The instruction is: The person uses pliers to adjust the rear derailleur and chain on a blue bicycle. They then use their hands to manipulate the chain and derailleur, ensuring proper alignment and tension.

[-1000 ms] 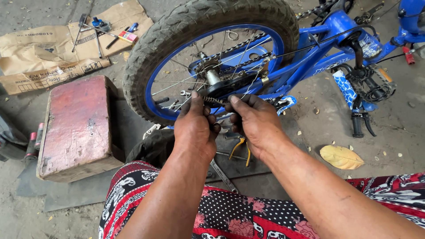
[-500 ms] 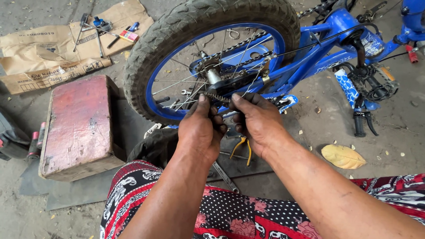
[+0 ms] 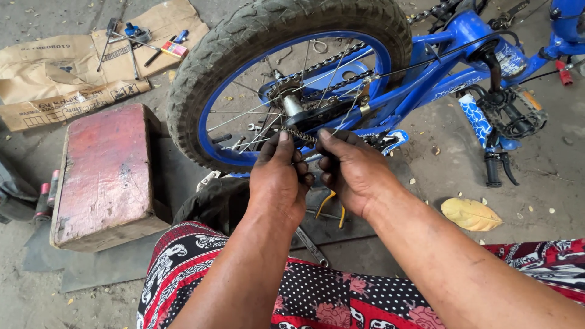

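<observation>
bottom of frame: our lap in red, black and white patterned cloth (image 3: 317,298), both forearms reaching up from it.

centre: left hand (image 3: 277,176) and right hand (image 3: 353,170), fingers curled closed, pinching between them a short coil spring (image 3: 300,135) threaded on a thin cable. the spring is small, dark and tightly wound, lying level between the two thumbs, just below the wheel hub (image 3: 291,103).

state of work, as we judge it: the spring is on the cable but loose in our hands, not yet seated at the hub; the blue bicycle (image 3: 439,73) lies on its side on the floor, chain (image 3: 335,61) on the sprocket, so the fitting looks midway.

below the hands: yellow-handled pliers (image 3: 332,207) and a spanner (image 3: 311,244) on the floor, dark rag (image 3: 210,204) beside them.

left of frame: worn red wooden box (image 3: 106,173).

centre to upper frame: rear wheel (image 3: 244,36), knobbly grey tyre, blue rim.

right: black pedal (image 3: 518,119), a dry yellow leaf (image 3: 469,213).

upper left: flattened cardboard (image 3: 55,73) carrying loose tools (image 3: 131,36).
</observation>
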